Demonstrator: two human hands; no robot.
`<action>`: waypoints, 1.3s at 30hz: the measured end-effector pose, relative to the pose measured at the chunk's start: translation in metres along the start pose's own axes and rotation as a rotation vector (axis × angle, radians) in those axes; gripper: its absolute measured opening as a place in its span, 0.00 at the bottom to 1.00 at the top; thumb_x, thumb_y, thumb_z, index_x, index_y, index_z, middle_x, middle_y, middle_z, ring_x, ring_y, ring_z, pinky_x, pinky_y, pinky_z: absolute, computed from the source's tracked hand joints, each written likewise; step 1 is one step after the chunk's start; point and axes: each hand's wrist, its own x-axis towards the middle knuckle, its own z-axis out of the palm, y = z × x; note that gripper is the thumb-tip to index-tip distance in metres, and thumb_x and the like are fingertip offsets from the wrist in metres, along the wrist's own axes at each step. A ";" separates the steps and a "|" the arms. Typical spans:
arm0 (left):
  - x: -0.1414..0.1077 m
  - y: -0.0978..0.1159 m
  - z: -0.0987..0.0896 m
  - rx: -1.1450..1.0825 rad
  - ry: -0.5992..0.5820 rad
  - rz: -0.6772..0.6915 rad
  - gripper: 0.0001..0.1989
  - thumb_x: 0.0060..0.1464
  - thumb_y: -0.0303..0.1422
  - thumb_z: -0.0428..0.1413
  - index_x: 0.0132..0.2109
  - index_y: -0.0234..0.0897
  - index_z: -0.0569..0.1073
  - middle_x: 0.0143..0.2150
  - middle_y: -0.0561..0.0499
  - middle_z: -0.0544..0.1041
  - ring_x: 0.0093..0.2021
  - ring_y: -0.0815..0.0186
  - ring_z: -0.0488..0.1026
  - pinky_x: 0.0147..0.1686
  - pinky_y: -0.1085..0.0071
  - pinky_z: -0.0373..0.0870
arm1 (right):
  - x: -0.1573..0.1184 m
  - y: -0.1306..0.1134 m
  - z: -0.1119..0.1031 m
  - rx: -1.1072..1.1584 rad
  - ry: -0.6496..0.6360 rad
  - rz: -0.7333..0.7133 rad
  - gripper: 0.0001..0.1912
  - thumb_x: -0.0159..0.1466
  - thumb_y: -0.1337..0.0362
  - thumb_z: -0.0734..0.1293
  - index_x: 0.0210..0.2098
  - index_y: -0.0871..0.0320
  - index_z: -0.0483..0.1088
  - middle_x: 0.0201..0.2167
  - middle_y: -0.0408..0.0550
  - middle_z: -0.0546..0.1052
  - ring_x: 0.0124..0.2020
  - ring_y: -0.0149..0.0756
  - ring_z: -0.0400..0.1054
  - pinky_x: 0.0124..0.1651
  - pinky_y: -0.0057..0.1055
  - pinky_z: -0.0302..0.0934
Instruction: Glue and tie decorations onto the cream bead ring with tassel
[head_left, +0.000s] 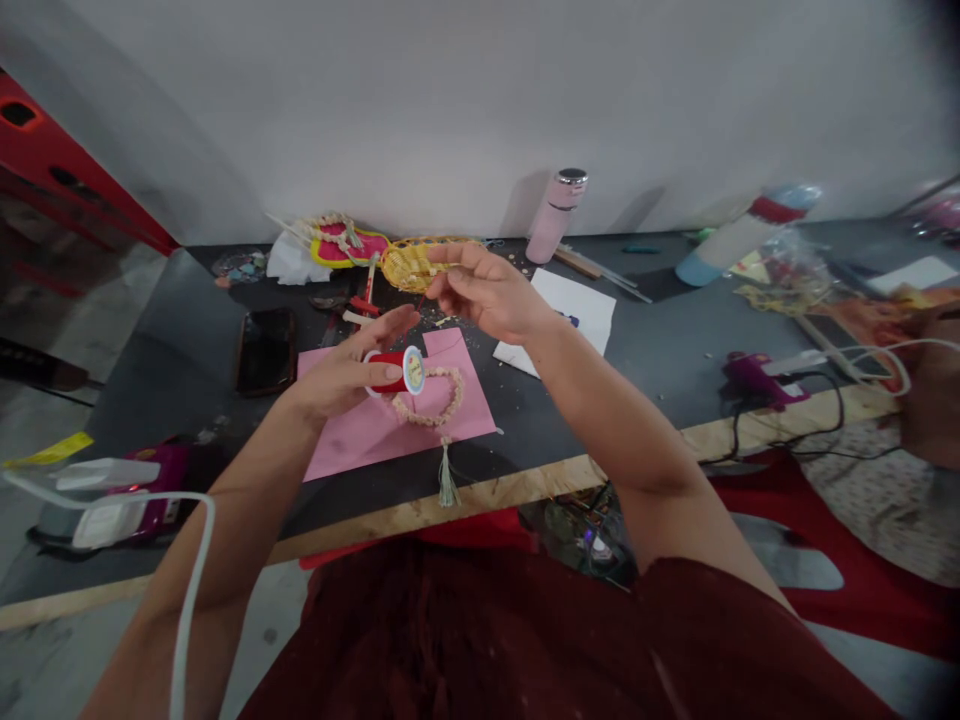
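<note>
My left hand [349, 372] is closed around a spool of red thread [394, 371], its labelled end turned to the right. To the upper right, my right hand [480, 290] has its thumb and index finger pinched together; a thin reddish thread shows faintly below the fingers, toward the left hand. Below the spool, a beaded bracelet [452, 400] lies in a loop on a pink sheet [345, 440], its pale green tassel [447, 478] hanging down over the dark table beyond the sheet's lower edge.
A phone [266, 351] lies left of the sheet. Behind my hands are red-handled pliers [363, 304] and a yellow woven basket [405, 266]. White paper [585, 310] and a pink bottle [556, 215] are at the right. A person's arm [930, 380] shows at the far right.
</note>
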 end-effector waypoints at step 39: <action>-0.002 0.011 -0.009 -0.209 -0.037 -0.148 0.18 0.45 0.37 0.68 0.43 0.34 0.79 0.43 0.41 0.80 0.33 0.64 0.75 0.20 0.77 0.68 | 0.022 0.011 -0.018 -0.800 0.210 -0.347 0.10 0.59 0.75 0.65 0.38 0.61 0.74 0.40 0.49 0.80 0.41 0.34 0.72 0.48 0.33 0.65</action>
